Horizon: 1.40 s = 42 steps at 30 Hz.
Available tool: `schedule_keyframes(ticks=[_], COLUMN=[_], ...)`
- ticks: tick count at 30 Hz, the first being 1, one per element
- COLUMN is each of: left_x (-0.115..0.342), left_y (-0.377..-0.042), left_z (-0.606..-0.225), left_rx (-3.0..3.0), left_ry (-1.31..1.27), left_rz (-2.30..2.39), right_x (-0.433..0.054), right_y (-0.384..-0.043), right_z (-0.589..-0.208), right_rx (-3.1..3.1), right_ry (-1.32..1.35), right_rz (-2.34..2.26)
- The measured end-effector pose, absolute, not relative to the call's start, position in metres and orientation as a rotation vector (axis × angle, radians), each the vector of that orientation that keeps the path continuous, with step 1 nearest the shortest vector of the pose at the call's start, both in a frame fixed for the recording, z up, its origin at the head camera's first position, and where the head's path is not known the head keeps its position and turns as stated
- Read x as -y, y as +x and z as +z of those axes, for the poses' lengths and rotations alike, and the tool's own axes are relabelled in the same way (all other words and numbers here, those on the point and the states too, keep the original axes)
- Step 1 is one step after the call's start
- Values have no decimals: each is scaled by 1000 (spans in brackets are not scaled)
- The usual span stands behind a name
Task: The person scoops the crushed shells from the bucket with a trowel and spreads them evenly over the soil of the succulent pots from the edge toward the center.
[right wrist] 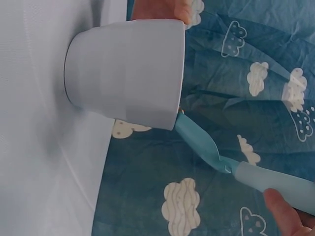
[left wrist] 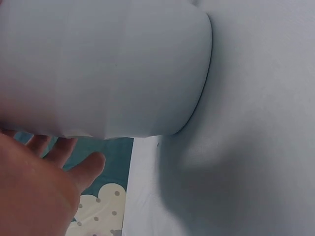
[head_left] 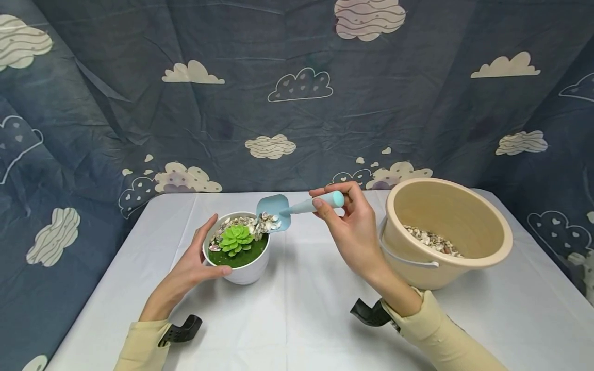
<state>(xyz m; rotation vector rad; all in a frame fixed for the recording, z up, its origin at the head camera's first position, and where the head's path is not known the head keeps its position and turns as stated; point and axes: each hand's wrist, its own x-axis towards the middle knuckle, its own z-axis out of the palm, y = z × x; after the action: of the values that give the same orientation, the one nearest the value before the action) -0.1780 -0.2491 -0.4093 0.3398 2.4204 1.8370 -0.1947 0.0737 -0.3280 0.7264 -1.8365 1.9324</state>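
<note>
On a white-clothed table [head_left: 301, 309], we see a pale blue trowel [head_left: 301, 207], its smooth, rounded handle pinched in the right hand [head_left: 355, 232] and its broad blade slanting at the rim of a white pot [head_left: 250, 270]. Mottled cream-and-brown chips [head_left: 266, 222] crowd the blade's edge. The left hand [head_left: 190, 265] grasps the pot, fingers and thumb around it. Inside, we find a bright green succulent [head_left: 235, 240] on green, moss-like ground, chips banked behind it. A beige bucket [head_left: 464, 221] at right holds more.
</note>
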Motion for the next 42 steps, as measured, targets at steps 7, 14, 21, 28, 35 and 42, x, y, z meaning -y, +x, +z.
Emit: schedule_keyframes(ticks=[7, 14, 21, 28, 35, 42], left_x=[254, 254, 250, 248, 247, 248], left_y=[-176, -175, -175, -176, -177, -178], left_z=[-410, -409, -408, -407, -406, -408], left_rx=[-2289, -2301, -2314, -2346, -2347, -2350], left_ry=[423, 388, 345, 303, 297, 305], left_rz=[1928, 1928, 1914, 1871, 1856, 1857], right_x=[-71, -69, -66, -62, -61, -63], right_y=[-194, -193, -193, -196, -195, -195], right_z=[-329, -328, -330, -333, -332, -335], right_rx=[1843, 1848, 1877, 1893, 1924, 1926], right_ry=[746, 763, 785, 814, 875, 918], right_rz=[1912, 1864, 1795, 1764, 1671, 1637])
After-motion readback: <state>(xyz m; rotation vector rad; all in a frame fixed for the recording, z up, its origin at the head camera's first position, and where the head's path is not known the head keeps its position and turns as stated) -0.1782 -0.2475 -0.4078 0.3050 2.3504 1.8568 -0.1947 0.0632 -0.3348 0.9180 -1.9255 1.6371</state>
